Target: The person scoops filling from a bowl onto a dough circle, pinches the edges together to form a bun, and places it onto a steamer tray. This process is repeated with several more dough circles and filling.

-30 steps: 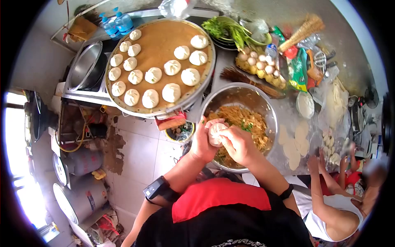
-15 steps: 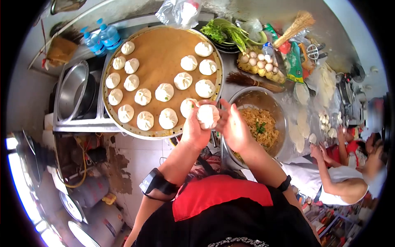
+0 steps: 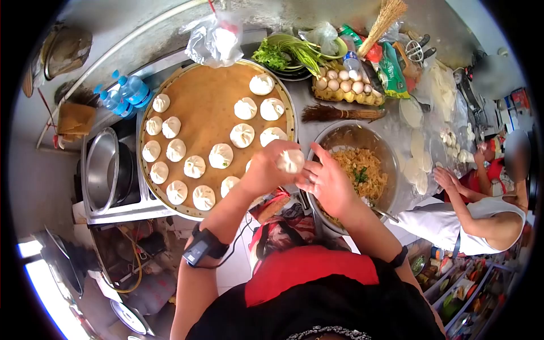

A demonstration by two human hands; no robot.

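Observation:
A pleated white steamed bun (image 3: pixel 290 161) is held in my left hand (image 3: pixel 265 170), whose fingers curl round its far and left sides. My right hand (image 3: pixel 331 180) is open, its fingers stretched toward the bun with the tips right by its lower edge. Left of my hands lies a large round steamer tray (image 3: pixel 195 122) bearing many similar buns, a few of them partly hidden behind my left hand and forearm. Under my right hand stands a metal bowl (image 3: pixel 395 170) of shredded filling (image 3: pixel 371 164) with some chopped greens.
Behind the bowl are a small brush (image 3: pixel 343 113), a carton of eggs (image 3: pixel 348 85) and leafy greens (image 3: pixel 289 54). Flat dough wrappers (image 3: pixel 416 153) lie to the right, near a co-worker in white (image 3: pixel 464 218). A plastic bag (image 3: pixel 215 42) hangs over the tray's back rim.
My left hand has turned with the bun, its fingers now reaching farther round the far side. My right hand stays open beside it. The whole view has shifted and tilted slightly.

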